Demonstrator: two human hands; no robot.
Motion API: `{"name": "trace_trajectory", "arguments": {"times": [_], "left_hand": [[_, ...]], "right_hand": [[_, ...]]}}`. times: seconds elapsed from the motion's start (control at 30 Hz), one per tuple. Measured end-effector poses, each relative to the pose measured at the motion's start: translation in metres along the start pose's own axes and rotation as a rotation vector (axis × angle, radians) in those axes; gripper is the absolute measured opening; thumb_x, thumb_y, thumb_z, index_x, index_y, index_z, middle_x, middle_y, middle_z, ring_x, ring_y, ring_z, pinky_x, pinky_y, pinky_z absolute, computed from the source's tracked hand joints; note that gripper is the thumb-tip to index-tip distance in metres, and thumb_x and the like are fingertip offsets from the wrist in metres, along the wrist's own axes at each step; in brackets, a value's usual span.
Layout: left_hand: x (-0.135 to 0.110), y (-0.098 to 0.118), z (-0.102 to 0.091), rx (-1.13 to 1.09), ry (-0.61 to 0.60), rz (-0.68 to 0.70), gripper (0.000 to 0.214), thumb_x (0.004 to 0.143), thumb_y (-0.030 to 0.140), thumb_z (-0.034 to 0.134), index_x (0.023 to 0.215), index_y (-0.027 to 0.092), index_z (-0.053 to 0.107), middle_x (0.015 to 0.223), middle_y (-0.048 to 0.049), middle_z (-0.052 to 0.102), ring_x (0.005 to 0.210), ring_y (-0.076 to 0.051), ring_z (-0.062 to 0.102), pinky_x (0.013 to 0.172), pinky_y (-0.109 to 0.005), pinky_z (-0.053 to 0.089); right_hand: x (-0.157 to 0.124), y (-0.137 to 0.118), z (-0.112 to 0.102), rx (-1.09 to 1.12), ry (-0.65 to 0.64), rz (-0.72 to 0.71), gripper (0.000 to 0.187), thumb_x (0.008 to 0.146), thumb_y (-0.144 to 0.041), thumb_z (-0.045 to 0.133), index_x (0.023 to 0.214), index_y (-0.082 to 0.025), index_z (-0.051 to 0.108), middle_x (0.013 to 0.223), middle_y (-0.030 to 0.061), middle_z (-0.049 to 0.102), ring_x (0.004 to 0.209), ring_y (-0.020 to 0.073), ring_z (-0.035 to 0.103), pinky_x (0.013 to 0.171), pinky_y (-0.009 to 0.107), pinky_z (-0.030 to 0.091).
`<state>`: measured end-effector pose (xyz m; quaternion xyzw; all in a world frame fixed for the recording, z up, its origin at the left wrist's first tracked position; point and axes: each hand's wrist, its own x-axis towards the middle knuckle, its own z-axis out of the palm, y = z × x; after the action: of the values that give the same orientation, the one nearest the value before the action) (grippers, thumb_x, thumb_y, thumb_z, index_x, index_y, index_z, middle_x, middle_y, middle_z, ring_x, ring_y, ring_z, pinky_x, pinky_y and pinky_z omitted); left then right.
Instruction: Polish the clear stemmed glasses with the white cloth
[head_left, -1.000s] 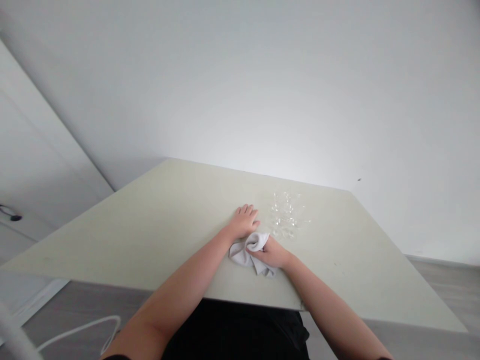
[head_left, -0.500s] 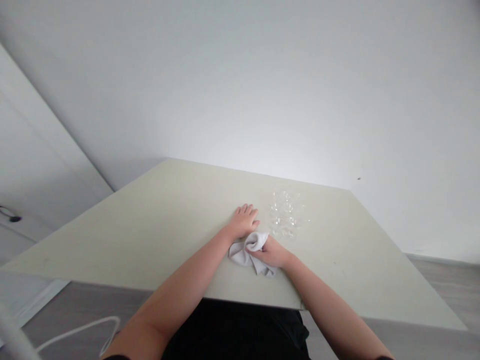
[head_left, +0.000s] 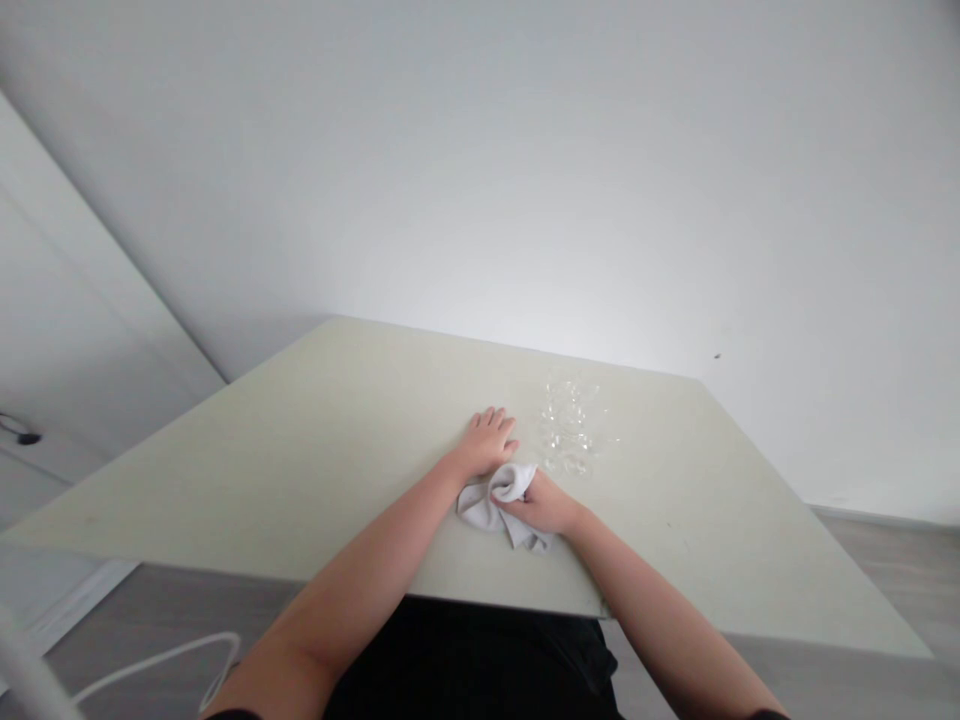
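My left hand [head_left: 489, 442] lies flat on the pale table [head_left: 300, 470], its fingers spread and nothing in them. Just nearer to me, my right hand [head_left: 547, 502] grips a crumpled light grey cloth [head_left: 487, 510] that rests on the tabletop. The cloth folds over in a loop by the thumb, and its loose end trails toward the front edge. Some of the right fingers are hidden behind it. Beyond the right hand spreads a patch of clear, shiny material [head_left: 570, 425]; whether it is water or transparent pieces I cannot tell.
A white wall [head_left: 525, 180] rises along the table's far edge. To the left stands a white cabinet [head_left: 75, 300] with a dark handle [head_left: 28, 438]. A white cable [head_left: 165, 650] curves low at the left, above the grey floor [head_left: 187, 600].
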<state>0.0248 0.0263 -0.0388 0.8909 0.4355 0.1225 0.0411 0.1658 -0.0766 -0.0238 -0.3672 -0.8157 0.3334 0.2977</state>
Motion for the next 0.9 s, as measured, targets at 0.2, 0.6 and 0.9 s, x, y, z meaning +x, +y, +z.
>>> {"name": "trace_trajectory", "arguments": {"times": [0.2,0.6,0.9], "left_hand": [[0.000,-0.001,0.001,0.021,-0.019,-0.004,0.051,0.095,0.041,0.043,0.139,0.017,0.049,0.154,-0.0165,0.040,0.144,-0.035,0.032,0.115,-0.054,0.026],[-0.001,0.001,-0.003,0.049,-0.045,-0.008,0.051,0.095,0.041,0.044,0.140,0.017,0.047,0.155,-0.0165,0.038,0.144,-0.035,0.032,0.116,-0.052,0.027],[0.009,0.008,-0.038,-0.198,0.289,-0.071,0.030,0.093,0.023,0.044,0.120,0.020,0.057,0.122,-0.0099,0.064,0.116,-0.022,0.058,0.102,-0.037,0.044]], "right_hand": [[0.001,0.003,0.001,-0.016,0.010,-0.040,0.016,0.092,-0.031,0.054,0.083,-0.018,0.059,0.079,0.0018,0.061,0.074,0.0149,0.053,0.075,0.027,0.045],[0.000,0.005,0.002,-0.038,0.015,-0.059,0.015,0.093,-0.029,0.055,0.085,-0.018,0.060,0.081,0.0018,0.063,0.075,0.0146,0.055,0.075,0.027,0.046],[0.003,0.003,0.003,-0.060,0.008,-0.039,0.015,0.092,-0.030,0.057,0.084,-0.018,0.061,0.078,0.0003,0.062,0.072,0.0132,0.055,0.070,0.025,0.045]]}}
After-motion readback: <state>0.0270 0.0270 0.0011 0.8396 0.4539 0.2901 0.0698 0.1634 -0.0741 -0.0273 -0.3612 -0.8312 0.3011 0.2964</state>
